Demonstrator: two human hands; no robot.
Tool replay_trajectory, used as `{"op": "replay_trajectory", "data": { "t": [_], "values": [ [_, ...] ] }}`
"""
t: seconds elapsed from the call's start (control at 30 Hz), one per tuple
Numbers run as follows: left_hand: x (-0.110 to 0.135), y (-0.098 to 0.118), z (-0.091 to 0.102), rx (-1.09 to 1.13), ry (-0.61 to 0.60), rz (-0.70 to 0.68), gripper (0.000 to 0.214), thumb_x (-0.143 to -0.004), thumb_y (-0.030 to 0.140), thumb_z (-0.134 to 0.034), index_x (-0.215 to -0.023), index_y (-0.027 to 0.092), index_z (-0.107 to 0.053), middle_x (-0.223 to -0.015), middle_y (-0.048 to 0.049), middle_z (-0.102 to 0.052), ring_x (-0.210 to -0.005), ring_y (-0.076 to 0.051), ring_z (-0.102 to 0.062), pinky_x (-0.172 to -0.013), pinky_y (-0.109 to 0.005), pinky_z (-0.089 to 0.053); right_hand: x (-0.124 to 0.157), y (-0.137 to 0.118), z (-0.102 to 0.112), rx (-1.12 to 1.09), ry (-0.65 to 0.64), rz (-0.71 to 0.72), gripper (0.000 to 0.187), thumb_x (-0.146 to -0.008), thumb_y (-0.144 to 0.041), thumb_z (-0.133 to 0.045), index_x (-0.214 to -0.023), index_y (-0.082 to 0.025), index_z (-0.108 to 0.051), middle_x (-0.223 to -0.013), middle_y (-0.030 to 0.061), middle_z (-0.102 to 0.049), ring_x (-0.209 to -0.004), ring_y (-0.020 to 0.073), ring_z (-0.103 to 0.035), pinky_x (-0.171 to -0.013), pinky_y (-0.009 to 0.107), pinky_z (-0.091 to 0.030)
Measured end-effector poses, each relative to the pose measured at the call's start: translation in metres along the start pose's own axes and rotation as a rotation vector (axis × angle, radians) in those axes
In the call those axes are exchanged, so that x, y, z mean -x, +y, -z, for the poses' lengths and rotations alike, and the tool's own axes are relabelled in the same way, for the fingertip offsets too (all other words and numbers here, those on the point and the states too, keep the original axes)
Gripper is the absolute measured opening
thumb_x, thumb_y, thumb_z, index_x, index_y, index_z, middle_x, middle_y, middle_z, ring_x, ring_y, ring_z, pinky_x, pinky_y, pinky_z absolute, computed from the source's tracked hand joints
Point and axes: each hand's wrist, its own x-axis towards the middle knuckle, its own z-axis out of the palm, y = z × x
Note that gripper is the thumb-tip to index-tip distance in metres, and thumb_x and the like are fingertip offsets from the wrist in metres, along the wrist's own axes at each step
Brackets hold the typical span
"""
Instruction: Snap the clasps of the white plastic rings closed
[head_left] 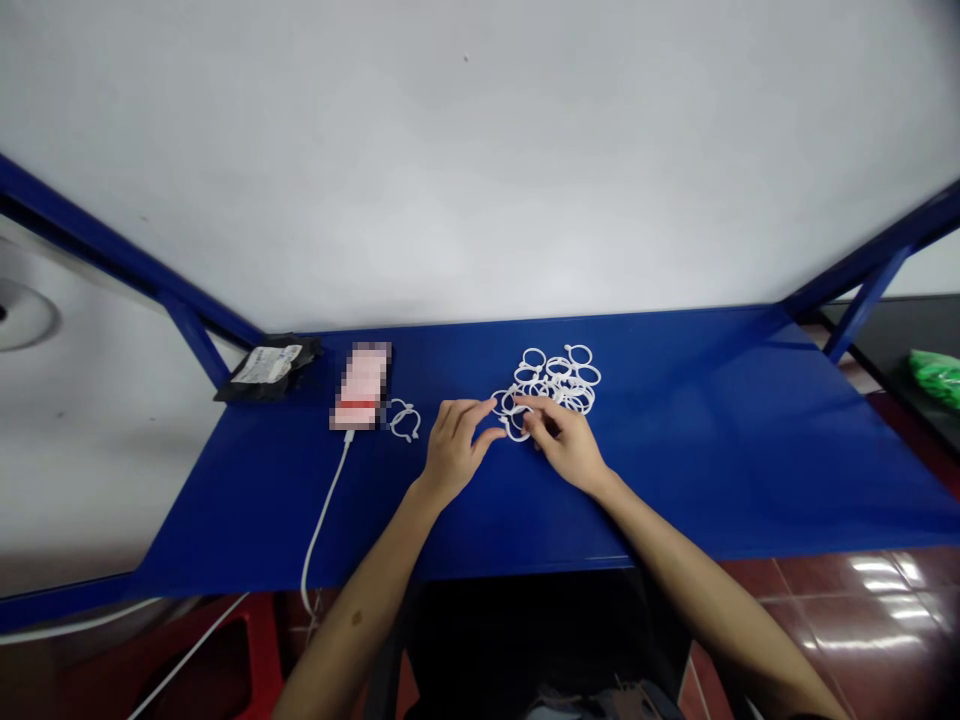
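Note:
A heap of several white plastic rings [559, 380] lies on the blue table [712, 430], near its middle. My left hand [454, 445] rests on the table just left of the heap, fingers stretched toward the nearest ring, thumb apart. My right hand [562, 440] sits at the heap's near edge, its fingers curled and pinching a white ring [516, 425] between the two hands. A separate pair of joined white rings [405, 420] lies further left.
A phone [362, 385] with a white cable [322, 520] running off the front edge lies left of the rings. A black packet [268, 368] sits at the back left corner. Blue frame struts rise at both sides. A green object [937, 375] is far right.

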Motion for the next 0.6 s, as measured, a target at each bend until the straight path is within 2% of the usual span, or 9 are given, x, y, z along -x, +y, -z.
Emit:
{"op": "replay_trajectory", "data": {
  "t": [0.07, 0.23, 0.33, 0.5, 0.6],
  "values": [
    [-0.0002, -0.0008, 0.0013, 0.05, -0.019, 0.04, 0.038, -0.091, 0.037, -0.067, -0.123, 0.02, -0.058, -0.098, -0.0063, -0.066, -0.092, -0.021, -0.06, -0.083, -0.036, -0.051, 0.0003, 0.0, 0.0004, -0.033, 0.006, -0.019, 0.027, -0.1, -0.035, -0.052, -0.119, -0.023, -0.067, -0.07, -0.0014, -0.067, -0.051, 0.0104, -0.057, -0.053, 0.023, -0.047],
    [-0.0009, 0.0003, 0.003, 0.14, -0.059, 0.093, 0.039, -0.091, 0.051, -0.06, -0.114, 0.021, -0.061, -0.093, -0.0047, -0.065, -0.088, -0.02, -0.058, -0.082, -0.036, -0.05, 0.0007, 0.001, -0.0013, -0.03, 0.047, -0.017, 0.024, -0.097, -0.037, -0.058, -0.11, -0.021, -0.071, -0.064, -0.0018, -0.067, -0.049, 0.0108, -0.058, -0.054, 0.023, -0.049],
    [-0.0012, 0.0004, 0.0019, 0.164, -0.084, 0.123, 0.038, -0.091, 0.053, -0.058, -0.11, 0.02, -0.063, -0.089, -0.0044, -0.066, -0.087, -0.02, -0.058, -0.082, -0.035, -0.05, 0.0009, -0.0001, -0.0023, -0.005, 0.042, 0.011, 0.023, -0.096, -0.037, -0.061, -0.105, -0.02, -0.072, -0.063, -0.0016, -0.066, -0.051, 0.0113, -0.058, -0.054, 0.024, -0.049],
    [0.0019, -0.0035, -0.0013, 0.156, -0.097, 0.192, 0.035, -0.09, 0.054, -0.06, -0.098, 0.021, -0.067, -0.083, -0.0031, -0.067, -0.083, -0.02, -0.058, -0.08, -0.035, -0.048, 0.0017, -0.0004, -0.002, 0.0, -0.088, 0.07, 0.023, -0.099, -0.037, -0.056, -0.105, -0.021, -0.07, -0.075, 0.0009, -0.07, -0.053, 0.0113, -0.06, -0.055, 0.025, -0.051],
    [0.0052, -0.0043, -0.0031, 0.124, -0.119, 0.188, 0.034, -0.091, 0.054, -0.06, -0.092, 0.021, -0.068, -0.08, -0.0032, -0.069, -0.082, -0.021, -0.057, -0.079, -0.035, -0.046, 0.0016, 0.0008, -0.0003, 0.015, -0.141, 0.174, 0.02, -0.102, -0.031, -0.051, -0.105, -0.021, -0.068, -0.091, 0.0048, -0.074, -0.071, 0.0138, -0.068, -0.067, 0.027, -0.055]
  ]
}}
